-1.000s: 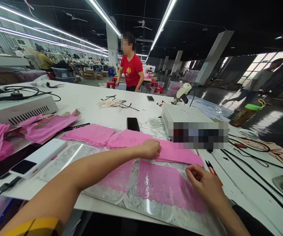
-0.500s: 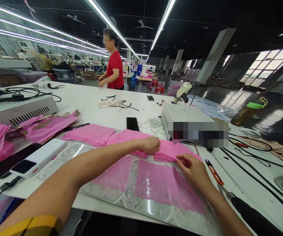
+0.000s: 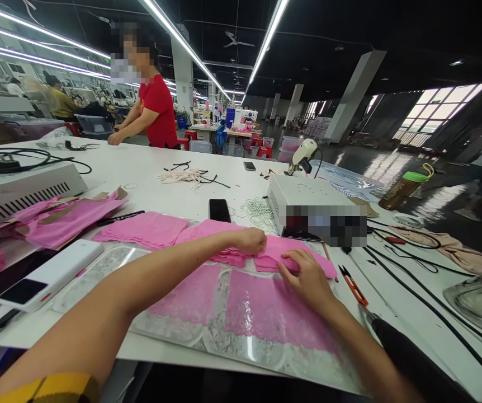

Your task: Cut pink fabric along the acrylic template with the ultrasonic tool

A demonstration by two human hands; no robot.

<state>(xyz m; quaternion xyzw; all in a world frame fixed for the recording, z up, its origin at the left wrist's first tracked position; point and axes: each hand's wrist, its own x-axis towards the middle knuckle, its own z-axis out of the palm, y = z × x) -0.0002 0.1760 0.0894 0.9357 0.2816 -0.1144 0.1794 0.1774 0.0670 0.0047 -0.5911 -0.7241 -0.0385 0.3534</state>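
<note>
Several stacks of thin pink fabric pieces lie in a row across the clear mat (image 3: 220, 336): a left stack (image 3: 144, 228), a middle stack (image 3: 207, 232) and a right stack (image 3: 322, 260). My left hand (image 3: 251, 240) reaches across the middle stack, its fingers closed at the left corner of the right stack, on a pink fabric piece; the fingertips are partly hidden. On the front edge of that same stack rests my right hand (image 3: 308, 277), fingers bent and thumb apart. Larger pink fabric (image 3: 274, 316) shows nearer me, at the mat.
Behind the stacks are a phone (image 3: 219, 210), tangled elastic thread (image 3: 260, 208) and a grey machine box (image 3: 308, 196). Orange thread snips (image 3: 355, 288) and a black-handled tool (image 3: 409, 352) lie at right. A white device (image 3: 52, 274) sits left. A person in red (image 3: 157, 112) stands across the table.
My right hand has shifted slightly left along the right stack, its fingers now more over the fabric. My left hand stays at the corner. The person in red has moved left; the camera view shifted a little.
</note>
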